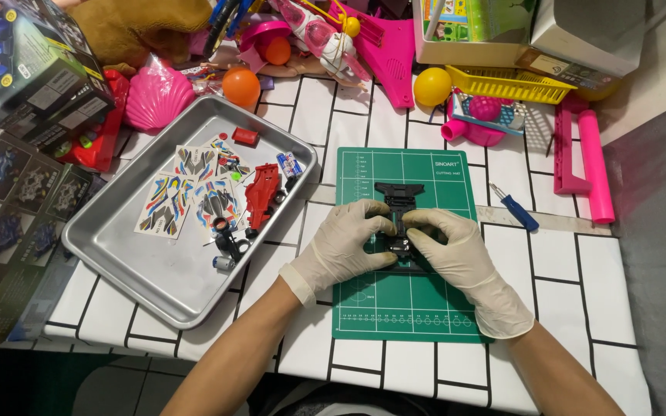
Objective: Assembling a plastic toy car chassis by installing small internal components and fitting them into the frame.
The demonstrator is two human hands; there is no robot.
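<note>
A black toy-car chassis [397, 202] lies on a green cutting mat [402, 300] in the middle of the table. Both my hands wear pale gloves. My left hand [344, 246] grips the chassis from the left, fingers curled over its near end. My right hand [452, 246] holds the same end from the right, thumb and fingers pinching it. The far half of the chassis sticks out beyond my fingers.
A metal tray [148, 273] at left holds sticker sheets [167, 202], a red car body [262, 192], a red part and small black pieces. A blue-handled screwdriver [514, 208] lies right of the mat. Toy boxes stand at far left; pink, orange and yellow toys crowd the back.
</note>
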